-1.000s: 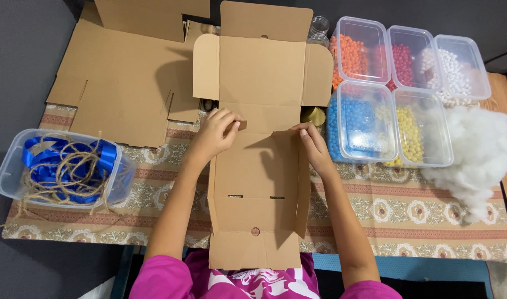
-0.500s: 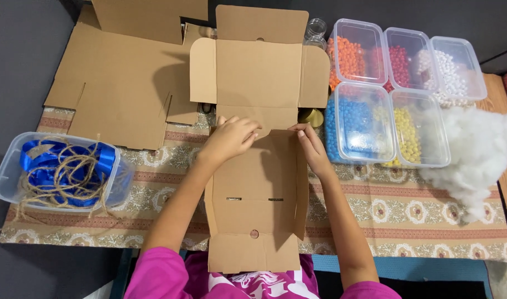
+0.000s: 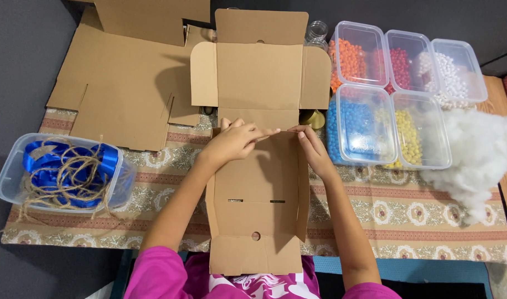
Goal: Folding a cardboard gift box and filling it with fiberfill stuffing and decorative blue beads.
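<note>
A brown cardboard box blank (image 3: 259, 83) lies partly folded on the table in front of me, its lid flap open toward the far side and its side walls raised. My left hand (image 3: 234, 141) rests on the fold line at the box's middle, fingers stretched to the right. My right hand (image 3: 313, 149) presses on the right side wall at the same fold, fingertips almost meeting those of the left hand. Both hands are on the cardboard.
More flat cardboard blanks (image 3: 120, 83) lie at the far left. A clear tub (image 3: 9, 171) of blue ribbon and twine sits left. Several clear tubs of coloured beads (image 3: 364, 124) stand right, with white stuffing (image 3: 480, 149) beside them. A patterned cloth (image 3: 420, 221) covers the table.
My left hand has slid right along the fold toward my right hand. The box's side walls have risen a little.
</note>
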